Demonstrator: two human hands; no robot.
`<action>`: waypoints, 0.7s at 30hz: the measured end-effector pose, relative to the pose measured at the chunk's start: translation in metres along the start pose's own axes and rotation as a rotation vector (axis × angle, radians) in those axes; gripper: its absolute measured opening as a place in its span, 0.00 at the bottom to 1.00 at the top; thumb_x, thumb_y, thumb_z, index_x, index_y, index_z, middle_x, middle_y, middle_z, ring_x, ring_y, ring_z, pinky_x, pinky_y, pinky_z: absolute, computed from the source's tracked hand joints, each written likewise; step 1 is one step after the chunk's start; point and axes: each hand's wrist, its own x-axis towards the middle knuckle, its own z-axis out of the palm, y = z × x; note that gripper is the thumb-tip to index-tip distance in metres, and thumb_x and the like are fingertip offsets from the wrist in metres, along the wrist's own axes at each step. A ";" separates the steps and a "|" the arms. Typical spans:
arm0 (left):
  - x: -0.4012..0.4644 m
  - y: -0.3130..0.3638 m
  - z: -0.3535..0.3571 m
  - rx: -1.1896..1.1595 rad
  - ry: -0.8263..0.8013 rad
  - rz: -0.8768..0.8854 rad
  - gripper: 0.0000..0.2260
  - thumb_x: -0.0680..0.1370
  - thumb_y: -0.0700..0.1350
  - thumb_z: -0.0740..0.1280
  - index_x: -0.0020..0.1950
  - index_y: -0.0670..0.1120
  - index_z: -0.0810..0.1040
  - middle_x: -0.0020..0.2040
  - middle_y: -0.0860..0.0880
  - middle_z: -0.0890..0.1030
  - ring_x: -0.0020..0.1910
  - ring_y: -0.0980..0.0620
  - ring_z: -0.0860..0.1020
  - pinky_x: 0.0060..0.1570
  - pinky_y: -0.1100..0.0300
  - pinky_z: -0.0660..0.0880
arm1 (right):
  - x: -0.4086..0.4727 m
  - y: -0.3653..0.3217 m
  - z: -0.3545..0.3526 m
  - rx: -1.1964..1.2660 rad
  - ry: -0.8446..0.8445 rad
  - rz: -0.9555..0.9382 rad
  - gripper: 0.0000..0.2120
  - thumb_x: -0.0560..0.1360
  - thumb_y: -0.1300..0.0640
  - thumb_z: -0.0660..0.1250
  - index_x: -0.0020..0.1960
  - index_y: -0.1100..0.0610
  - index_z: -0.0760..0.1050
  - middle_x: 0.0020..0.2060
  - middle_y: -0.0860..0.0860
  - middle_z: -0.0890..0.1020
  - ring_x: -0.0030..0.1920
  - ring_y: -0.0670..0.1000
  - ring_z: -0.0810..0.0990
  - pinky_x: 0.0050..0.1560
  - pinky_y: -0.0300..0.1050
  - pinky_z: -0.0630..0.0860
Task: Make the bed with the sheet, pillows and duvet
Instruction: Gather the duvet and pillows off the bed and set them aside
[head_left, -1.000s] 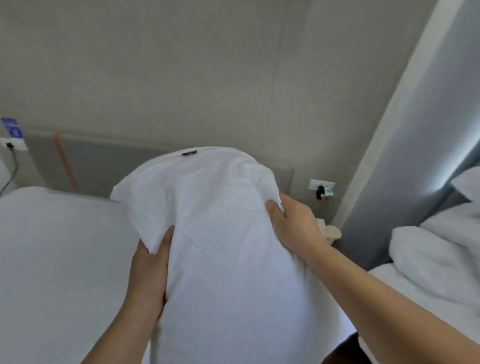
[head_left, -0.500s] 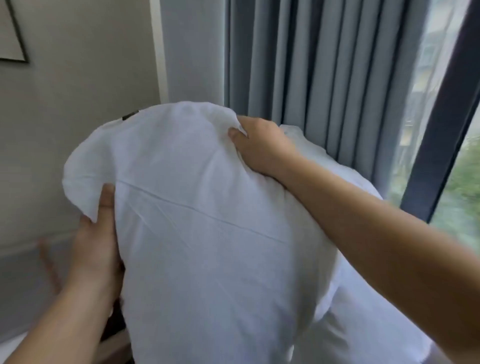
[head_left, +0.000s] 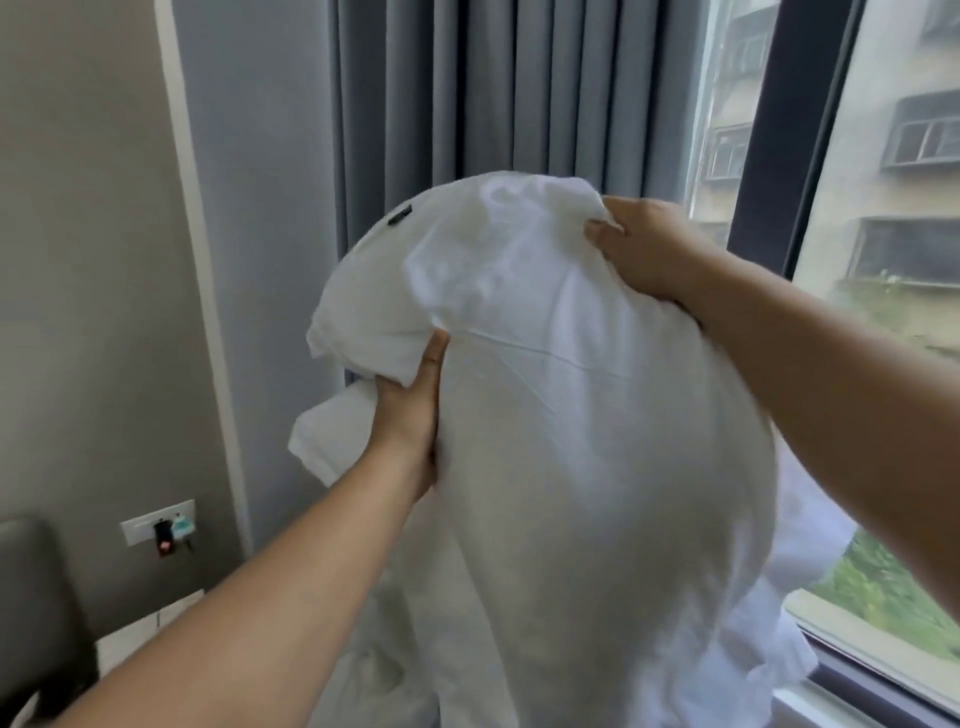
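Note:
A large white pillow (head_left: 597, 441) in a white case is held up in the air in front of me, filling the middle of the view. My left hand (head_left: 410, 415) grips the case's bunched left edge, thumb on the front. My right hand (head_left: 644, 249) grips the top right corner, fingers curled into the fabric. A small dark label (head_left: 400, 215) sits near the pillow's top. More white bedding (head_left: 384, 675) lies rumpled below the pillow. The rest of the bed is hidden.
Grey-blue curtains (head_left: 493, 88) hang right behind the pillow, with a window (head_left: 883, 156) to the right. A wall socket (head_left: 158, 526) with plugs is low on the left wall, beside a dark headboard (head_left: 36, 613).
I have turned from the headboard wall toward the curtains and window, carrying the pillow with me. My left hand has moved up and now bunches the case's left edge.

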 end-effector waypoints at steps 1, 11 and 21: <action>0.007 -0.017 0.001 0.029 -0.009 -0.079 0.39 0.70 0.63 0.72 0.76 0.58 0.58 0.62 0.55 0.78 0.58 0.49 0.79 0.60 0.48 0.76 | -0.002 0.014 0.017 -0.019 -0.047 0.018 0.17 0.81 0.42 0.56 0.60 0.51 0.75 0.59 0.57 0.79 0.59 0.60 0.76 0.56 0.50 0.73; 0.032 -0.091 -0.002 0.210 -0.066 -0.220 0.44 0.66 0.64 0.76 0.74 0.55 0.58 0.63 0.54 0.77 0.56 0.52 0.79 0.54 0.54 0.78 | -0.013 0.077 0.090 -0.059 -0.188 0.285 0.26 0.79 0.39 0.54 0.75 0.46 0.63 0.70 0.58 0.67 0.67 0.64 0.69 0.66 0.58 0.70; 0.026 -0.095 -0.034 0.200 0.063 -0.078 0.57 0.55 0.72 0.77 0.76 0.60 0.52 0.68 0.55 0.73 0.63 0.52 0.76 0.64 0.52 0.74 | -0.031 0.011 0.091 -0.135 0.125 0.037 0.31 0.78 0.36 0.57 0.77 0.47 0.59 0.69 0.56 0.68 0.70 0.61 0.63 0.69 0.59 0.61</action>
